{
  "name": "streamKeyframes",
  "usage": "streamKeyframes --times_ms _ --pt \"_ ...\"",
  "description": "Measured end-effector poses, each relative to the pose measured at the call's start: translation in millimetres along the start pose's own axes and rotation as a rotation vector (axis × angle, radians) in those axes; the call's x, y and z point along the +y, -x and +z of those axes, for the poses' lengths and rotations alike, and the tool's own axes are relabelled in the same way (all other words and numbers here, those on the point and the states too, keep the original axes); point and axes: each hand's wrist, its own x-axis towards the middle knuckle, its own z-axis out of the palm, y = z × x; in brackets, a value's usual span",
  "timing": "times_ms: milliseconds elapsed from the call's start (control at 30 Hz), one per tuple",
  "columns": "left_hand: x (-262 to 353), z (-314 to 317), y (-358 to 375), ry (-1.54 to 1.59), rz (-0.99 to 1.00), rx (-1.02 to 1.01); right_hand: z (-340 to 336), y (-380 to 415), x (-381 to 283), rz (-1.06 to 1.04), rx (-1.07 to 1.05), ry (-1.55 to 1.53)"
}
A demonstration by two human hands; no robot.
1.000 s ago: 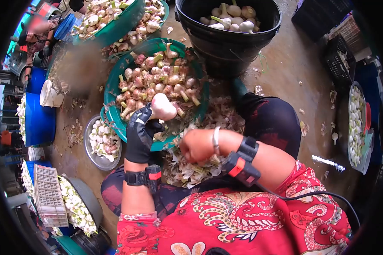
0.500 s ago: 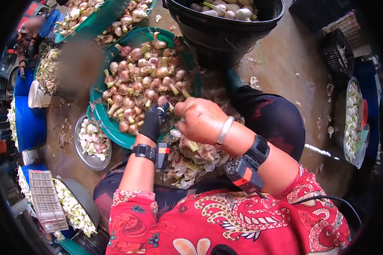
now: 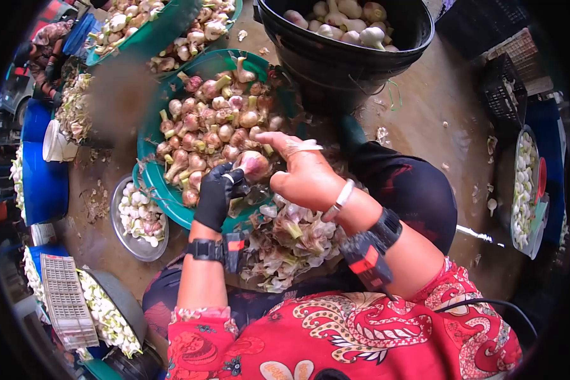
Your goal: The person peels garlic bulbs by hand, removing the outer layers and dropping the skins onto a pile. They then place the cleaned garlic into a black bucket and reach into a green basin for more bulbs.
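In the head view my left hand (image 3: 216,197), in a black glove, grips a large pinkish garlic bulb (image 3: 253,164) with its fingers closed. It is above the near part of a green basin (image 3: 151,185) heaped with unpeeled garlic bulbs (image 3: 225,132). Close on the right of that bulb, my right hand (image 3: 311,178) is bare, its fingers stretched out and apart. A pale strip of garlic skin (image 3: 303,145) lies across its fingers. Below both hands, a heap of garlic peelings (image 3: 291,244) sits by my lap.
A black bucket (image 3: 335,66) with bigger bulbs stands ahead. At left are a metal bowl (image 3: 133,244) of whitish cloves and a blue tub (image 3: 47,171). A tray (image 3: 516,209) of peeled garlic is on the right. Another person (image 3: 47,54) is at far left.
My right hand has opened and swung up, with a garlic skin strip now across its fingers. The bulb in my left hand has come into clear view.
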Motion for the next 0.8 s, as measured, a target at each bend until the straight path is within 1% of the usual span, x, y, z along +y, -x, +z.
streamKeyframes --times_ms 33,67,133,167,200,267,300,333,400,433,467,533,567,600,667,700,733,800 --pt "26 1 21 -0.025 0.013 -0.082 5 0 10 -0.019 -0.112 0.112" --pt "44 6 46 -0.208 0.303 -0.147 15 -4 16 0.1 -0.251 -0.221" --pt "55 10 71 0.246 0.199 -0.158 9 -1 -3 0.384 -0.455 -0.809" --pt "54 10 81 0.318 0.237 -0.126 13 -1 1 0.326 -0.447 -0.856" --pt "55 8 89 0.31 0.252 -0.118 15 0 -4 0.309 -0.455 -0.859" --pt "56 6 102 0.257 0.356 -0.064 15 5 -14 0.322 -0.413 -0.818" --pt "59 8 107 0.042 0.449 0.046 17 6 -14 0.335 -0.427 -0.809" --pt "58 6 107 0.043 0.453 0.054 18 7 -15 0.332 -0.436 -0.808" --pt "54 2 103 0.144 0.434 0.042 18 8 -17 0.353 -0.462 -0.844" --pt "53 4 102 0.23 0.417 0.045 19 9 -21 0.323 -0.446 -0.81" --pt "53 6 101 0.233 0.417 0.043 25 14 -21 0.324 -0.445 -0.807" --pt "55 10 101 0.276 0.362 0.031 44 23 -17 0.007 -0.26 -0.727" --pt "53 10 100 0.287 0.367 0.031 48 22 -14 -0.126 -0.17 -0.537" --pt "50 9 100 0.29 0.359 0.026 49 24 -10 -0.118 -0.167 -0.534" --pt "51 12 102 0.206 0.355 0.012 47 24 -12 0.078 -0.137 -0.681" --pt "52 18 106 0.273 0.323 0.008 47 21 -5 0.073 -0.046 -0.477" --pt "51 17 105 0.272 0.319 0.006 44 21 -14 0.175 -0.029 -0.612" --pt "48 15 103 0.099 0.374 0.077 41 19 -13 0.251 -0.093 -0.662"
